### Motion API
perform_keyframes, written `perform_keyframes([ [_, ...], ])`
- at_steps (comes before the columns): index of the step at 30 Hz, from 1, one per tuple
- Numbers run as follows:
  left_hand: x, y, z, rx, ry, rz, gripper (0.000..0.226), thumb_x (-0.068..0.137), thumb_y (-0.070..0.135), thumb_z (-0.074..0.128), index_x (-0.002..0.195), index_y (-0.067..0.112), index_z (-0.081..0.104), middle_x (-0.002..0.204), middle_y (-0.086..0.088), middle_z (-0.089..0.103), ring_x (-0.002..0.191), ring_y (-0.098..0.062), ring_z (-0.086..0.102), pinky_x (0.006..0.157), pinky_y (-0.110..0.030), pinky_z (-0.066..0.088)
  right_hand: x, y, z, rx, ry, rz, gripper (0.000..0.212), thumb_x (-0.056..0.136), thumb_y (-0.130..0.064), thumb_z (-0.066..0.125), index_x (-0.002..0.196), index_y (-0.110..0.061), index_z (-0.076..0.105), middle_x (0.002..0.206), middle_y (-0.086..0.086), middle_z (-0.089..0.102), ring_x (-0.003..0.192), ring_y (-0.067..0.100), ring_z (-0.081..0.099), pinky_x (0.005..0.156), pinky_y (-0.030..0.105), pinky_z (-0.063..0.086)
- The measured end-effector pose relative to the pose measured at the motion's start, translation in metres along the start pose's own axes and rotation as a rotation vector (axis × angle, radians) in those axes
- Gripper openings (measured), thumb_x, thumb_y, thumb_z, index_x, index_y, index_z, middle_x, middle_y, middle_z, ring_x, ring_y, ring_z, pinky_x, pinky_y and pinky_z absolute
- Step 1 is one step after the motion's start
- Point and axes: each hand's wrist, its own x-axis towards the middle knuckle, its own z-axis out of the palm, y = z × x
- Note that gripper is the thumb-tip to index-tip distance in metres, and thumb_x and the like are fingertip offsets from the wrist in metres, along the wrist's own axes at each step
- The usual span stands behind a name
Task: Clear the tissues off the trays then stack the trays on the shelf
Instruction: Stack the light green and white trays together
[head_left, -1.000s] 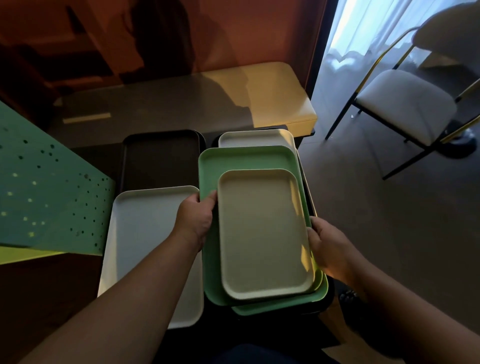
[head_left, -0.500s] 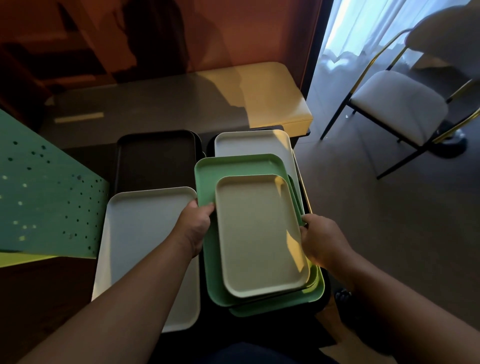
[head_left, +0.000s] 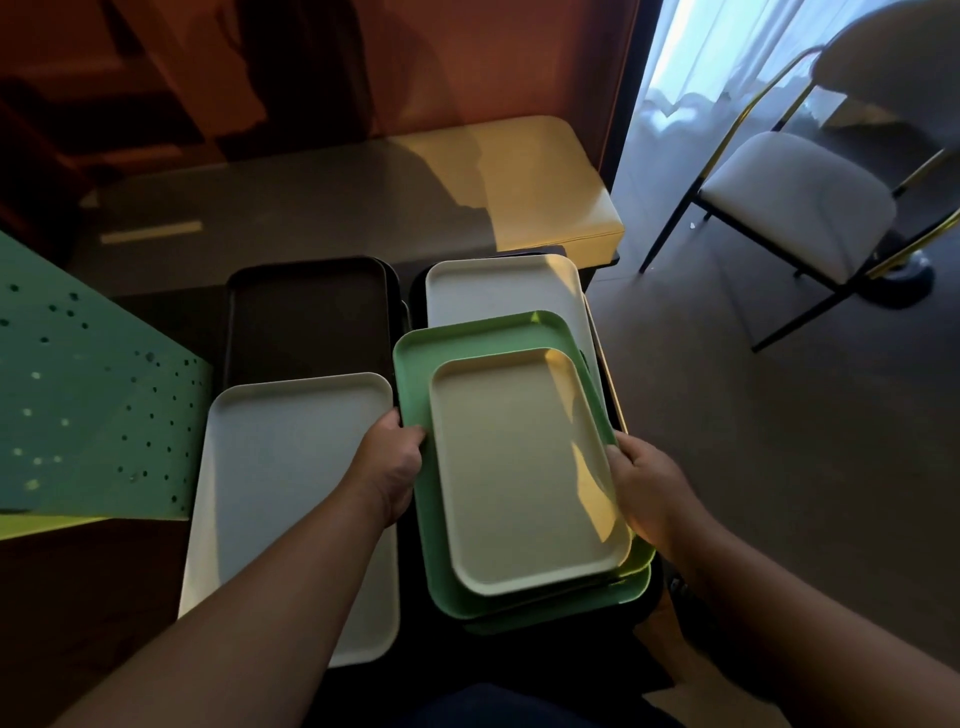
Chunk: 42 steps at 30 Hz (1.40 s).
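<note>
Beige tray (head_left: 524, 467) sits on top of the right-hand stack, nested inside the green tray (head_left: 415, 364). My left hand (head_left: 389, 467) grips the stack's left edge, thumb over the green tray's rim beside the beige tray. My right hand (head_left: 649, 488) grips the right edge, fingers curled at the beige tray's rim. A second green tray (head_left: 597, 603) pokes out under the beige tray's near end. A white tray (head_left: 504, 291) shows beyond its far end. Left of the beige tray: grey tray (head_left: 280, 467), just beside. Black tray (head_left: 306, 317) beyond the grey one. Far right of the beige tray: chair (head_left: 795, 208), well apart.
</note>
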Motion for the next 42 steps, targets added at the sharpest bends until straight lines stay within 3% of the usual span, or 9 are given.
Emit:
perform_keyframes([
  [4, -0.002, -0.001, 0.001, 0.127, 0.000, 0.064, 0.029, 0.095, 0.000, 0.056, 0.116, 0.015, 0.069, 0.101, -0.018, 0.077, 0.090, -0.038, 0.074, 0.083, -0.054, 0.061, -0.003, 0.001, 0.001, 0.178, -0.064, 0.119, 0.020, 0.106, -0.029, 0.049, 0.112, -0.018, 0.064, 0.102, 0.015, 0.074, 0.091, 0.032, 0.072, 0.078, 0.049, 0.060],
  [8, 0.003, -0.002, 0.002, 0.314, 0.059, 0.087, 0.038, 0.076, 0.021, 0.064, 0.111, 0.032, 0.070, 0.095, 0.000, 0.078, 0.089, -0.029, 0.074, 0.084, -0.052, 0.061, -0.004, 0.003, 0.003, 0.159, -0.028, 0.036, 0.017, 0.105, -0.032, 0.049, 0.110, -0.022, 0.062, 0.108, 0.013, 0.070, 0.095, 0.032, 0.071, 0.080, 0.052, 0.060],
  [14, -0.004, 0.002, 0.014, 0.479, 0.154, 0.104, 0.031, 0.084, 0.011, 0.050, 0.107, 0.025, 0.067, 0.100, -0.002, 0.071, 0.087, -0.024, 0.066, 0.083, -0.041, 0.058, -0.002, 0.006, 0.002, -0.050, 0.146, -0.094, 0.019, 0.104, -0.041, 0.043, 0.106, -0.032, 0.060, 0.107, 0.003, 0.066, 0.093, 0.020, 0.065, 0.084, 0.051, 0.056],
  [17, -0.006, -0.003, 0.017, 0.538, 0.200, 0.126, 0.033, 0.080, 0.017, 0.042, 0.102, 0.023, 0.065, 0.107, -0.008, 0.065, 0.086, -0.027, 0.064, 0.084, -0.043, 0.057, -0.004, 0.007, 0.003, -0.105, 0.138, -0.075, 0.039, 0.101, -0.053, 0.043, 0.124, -0.025, 0.058, 0.115, 0.001, 0.063, 0.097, 0.018, 0.063, 0.084, 0.046, 0.056],
  [20, -0.005, -0.008, 0.017, 0.594, 0.212, 0.126, 0.042, 0.076, 0.022, 0.038, 0.110, 0.019, 0.064, 0.113, -0.012, 0.062, 0.090, -0.030, 0.064, 0.088, -0.049, 0.057, -0.008, 0.009, 0.004, -0.178, 0.137, -0.063, 0.047, 0.098, -0.052, 0.053, 0.134, -0.022, 0.052, 0.116, -0.001, 0.058, 0.098, 0.018, 0.063, 0.082, 0.045, 0.058],
  [26, -0.012, -0.001, 0.020, 0.715, 0.223, 0.125, 0.043, 0.082, 0.019, 0.040, 0.119, 0.010, 0.060, 0.121, -0.016, 0.055, 0.099, -0.036, 0.061, 0.092, -0.046, 0.054, -0.012, 0.016, 0.010, -0.335, 0.133, -0.034, 0.058, 0.099, -0.048, 0.051, 0.146, -0.015, 0.044, 0.131, 0.006, 0.053, 0.118, 0.024, 0.054, 0.100, 0.050, 0.050],
  [32, -0.012, -0.006, 0.021, 0.839, 0.191, 0.082, 0.040, 0.091, 0.020, 0.045, 0.129, 0.010, 0.052, 0.130, -0.013, 0.045, 0.108, -0.035, 0.056, 0.095, -0.048, 0.051, -0.013, 0.022, 0.010, -0.454, 0.164, -0.055, 0.051, 0.098, -0.042, 0.053, 0.141, -0.013, 0.050, 0.117, 0.004, 0.048, 0.110, 0.020, 0.048, 0.094, 0.040, 0.049],
  [38, -0.004, -0.007, 0.018, 0.763, 0.132, 0.032, 0.053, 0.091, 0.031, 0.045, 0.140, 0.012, 0.047, 0.137, -0.015, 0.050, 0.112, -0.034, 0.058, 0.098, -0.046, 0.050, -0.006, 0.019, 0.010, -0.446, 0.126, 0.035, 0.070, 0.095, -0.046, 0.057, 0.155, -0.017, 0.033, 0.143, 0.010, 0.044, 0.129, 0.026, 0.042, 0.104, 0.045, 0.045],
  [42, -0.007, -0.010, 0.024, 0.771, 0.073, -0.032, 0.080, 0.096, 0.044, 0.048, 0.161, 0.016, 0.010, 0.160, -0.016, 0.033, 0.139, -0.036, 0.043, 0.112, -0.043, 0.039, 0.004, 0.020, 0.009, -0.370, 0.106, 0.119, 0.072, 0.091, -0.048, 0.062, 0.152, -0.017, 0.039, 0.138, 0.009, 0.049, 0.126, 0.029, 0.047, 0.100, 0.049, 0.049],
])
